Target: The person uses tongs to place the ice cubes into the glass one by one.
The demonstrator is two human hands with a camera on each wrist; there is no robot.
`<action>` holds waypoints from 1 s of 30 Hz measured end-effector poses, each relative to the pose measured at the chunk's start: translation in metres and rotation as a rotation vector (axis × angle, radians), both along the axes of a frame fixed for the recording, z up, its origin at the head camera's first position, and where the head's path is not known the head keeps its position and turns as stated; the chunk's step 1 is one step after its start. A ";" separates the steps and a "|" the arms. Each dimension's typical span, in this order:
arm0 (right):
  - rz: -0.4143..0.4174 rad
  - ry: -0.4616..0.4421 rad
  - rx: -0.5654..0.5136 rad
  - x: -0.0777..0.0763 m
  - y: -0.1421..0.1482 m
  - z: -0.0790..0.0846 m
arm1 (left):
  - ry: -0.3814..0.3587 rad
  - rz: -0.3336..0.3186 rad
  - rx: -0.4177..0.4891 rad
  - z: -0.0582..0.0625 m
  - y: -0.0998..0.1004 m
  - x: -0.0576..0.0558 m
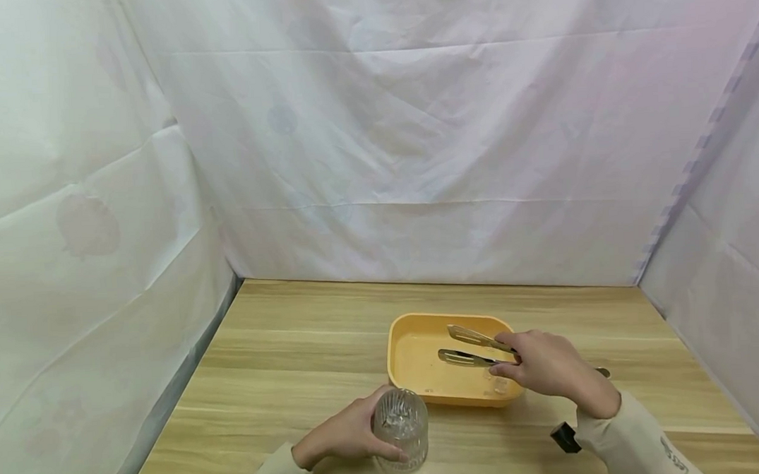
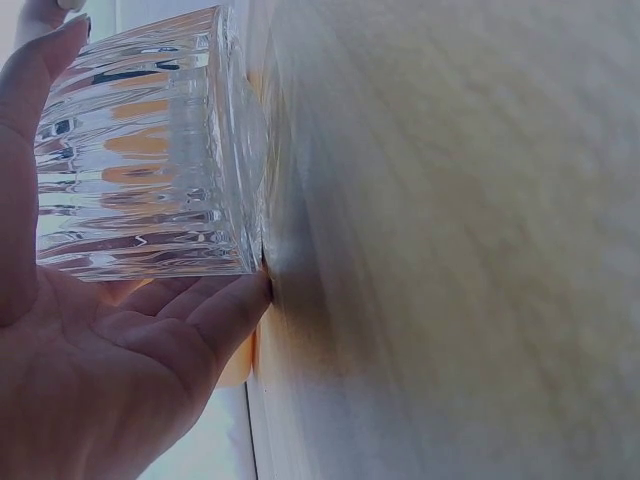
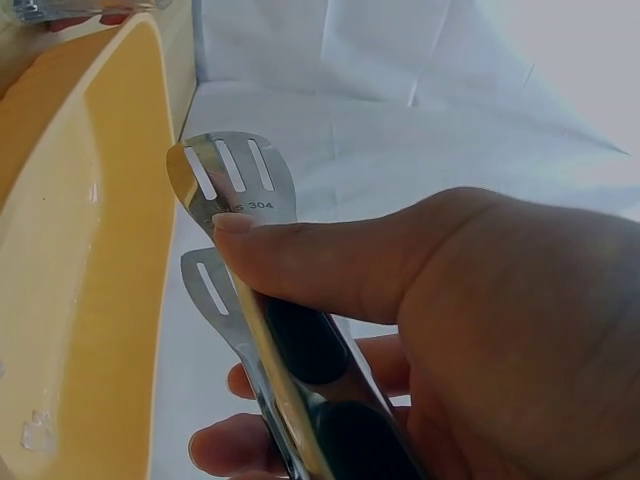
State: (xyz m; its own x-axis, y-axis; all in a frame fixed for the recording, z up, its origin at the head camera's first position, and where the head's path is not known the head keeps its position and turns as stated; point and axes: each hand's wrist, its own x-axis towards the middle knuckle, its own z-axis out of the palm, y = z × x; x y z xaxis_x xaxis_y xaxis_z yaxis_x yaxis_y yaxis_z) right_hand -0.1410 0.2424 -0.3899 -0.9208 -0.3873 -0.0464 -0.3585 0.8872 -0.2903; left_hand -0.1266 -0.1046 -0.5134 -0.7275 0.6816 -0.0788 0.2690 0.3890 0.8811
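Note:
My left hand point(image 1: 346, 431) grips a clear ribbed glass point(image 1: 402, 427) at the front of the table, thumb on the near side and fingers on the far side. In the left wrist view the glass point(image 2: 150, 160) stands with its base at the tabletop. My right hand point(image 1: 547, 365) holds metal tongs point(image 1: 467, 358) over a yellow tray point(image 1: 421, 323), their two slotted ends apart with nothing between them. Dark grip patches show on the tongs point(image 3: 300, 340) in the right wrist view. Small clear pieces, like ice cubes point(image 1: 500, 385), lie in the tray's near right corner.
The wooden table point(image 1: 283, 354) carries the tray and glass. White cloth point(image 1: 414, 158) hangs behind it and on both sides. Black straps point(image 1: 565, 437) show at the wrists.

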 end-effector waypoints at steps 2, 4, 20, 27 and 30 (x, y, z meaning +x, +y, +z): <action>-0.014 -0.011 0.001 -0.001 0.001 0.000 | -0.002 0.000 -0.001 0.000 0.000 0.000; -0.024 -0.018 0.003 -0.002 0.003 0.000 | -0.007 -0.001 0.001 0.000 0.000 0.000; -0.060 -0.032 0.143 -0.012 0.022 0.006 | 0.004 -0.007 0.010 -0.001 0.000 0.001; -0.059 -0.043 0.204 -0.014 0.026 0.009 | -0.003 -0.010 0.005 -0.001 -0.001 -0.002; -0.053 -0.073 0.224 -0.016 0.026 0.006 | 0.000 -0.007 -0.003 -0.001 -0.001 -0.002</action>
